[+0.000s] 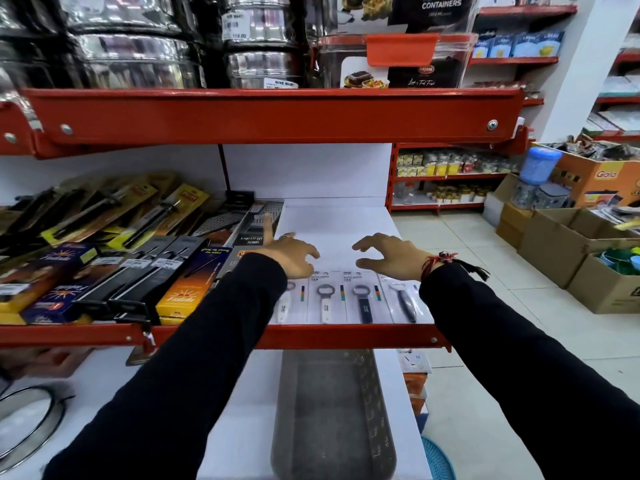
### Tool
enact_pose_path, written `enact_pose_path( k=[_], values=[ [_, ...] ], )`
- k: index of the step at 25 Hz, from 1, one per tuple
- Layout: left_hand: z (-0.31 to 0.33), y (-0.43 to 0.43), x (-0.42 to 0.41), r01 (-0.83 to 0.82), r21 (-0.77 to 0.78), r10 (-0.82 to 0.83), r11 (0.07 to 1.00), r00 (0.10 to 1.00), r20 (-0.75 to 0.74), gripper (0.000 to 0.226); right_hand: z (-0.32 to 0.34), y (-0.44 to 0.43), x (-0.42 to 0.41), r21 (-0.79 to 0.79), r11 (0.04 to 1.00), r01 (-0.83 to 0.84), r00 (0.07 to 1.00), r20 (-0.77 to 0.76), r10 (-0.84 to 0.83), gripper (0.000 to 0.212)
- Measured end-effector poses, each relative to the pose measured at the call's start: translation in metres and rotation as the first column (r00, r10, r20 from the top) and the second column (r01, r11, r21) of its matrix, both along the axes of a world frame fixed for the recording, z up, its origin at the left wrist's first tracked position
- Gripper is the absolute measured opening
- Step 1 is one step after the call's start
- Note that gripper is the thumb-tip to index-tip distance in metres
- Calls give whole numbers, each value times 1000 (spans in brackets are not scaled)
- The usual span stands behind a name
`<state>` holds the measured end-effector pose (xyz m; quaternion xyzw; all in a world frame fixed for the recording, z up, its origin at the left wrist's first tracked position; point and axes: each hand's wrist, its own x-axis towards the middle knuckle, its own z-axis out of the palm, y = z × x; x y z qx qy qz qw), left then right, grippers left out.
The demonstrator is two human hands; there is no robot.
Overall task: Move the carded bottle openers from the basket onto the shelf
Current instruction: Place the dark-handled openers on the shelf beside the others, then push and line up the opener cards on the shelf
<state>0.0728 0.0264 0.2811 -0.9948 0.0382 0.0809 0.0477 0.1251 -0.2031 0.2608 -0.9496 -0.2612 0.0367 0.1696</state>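
Note:
Several carded bottle openers (327, 299) lie side by side along the front of the white shelf (332, 223) with its red lip. Two have white handles, two dark. My left hand (291, 252) hovers over the left cards, fingers spread, holding nothing. My right hand (388, 254) hovers over the right cards, fingers curled apart, also holding nothing. A grey basket (332, 410) sits on the shelf below, under my arms; no cards are visible inside it.
Boxed knives, lighters and graters (138, 258) fill the shelf to the left of the openers. Steel pots and container boxes (398, 60) stand on the shelf above. Cardboard boxes (561, 244) line the tiled aisle at the right. A blue plastic basket (438, 459) sits low right.

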Motion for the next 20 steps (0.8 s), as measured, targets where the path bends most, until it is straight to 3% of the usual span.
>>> enact_pose_path(
  k=[4,7,10,20],
  values=[
    [10,29,-20,-39,90,56,995,980,-193,62,2,33,-22,-75,987,-144,989,-51,140,60],
    [3,37,-30,-53,12,54,999,962,-266,82,-5,46,-32,-247,955,-162,984,-106,140,78],
    [-4,39,-36,-20,-46,8,999,973,-232,92,-12,50,-37,-304,939,-160,979,-168,113,85],
    [-11,41,-41,39,24,-35,999,988,-153,91,-16,55,-48,-265,951,-158,983,-139,124,82]
  ],
)
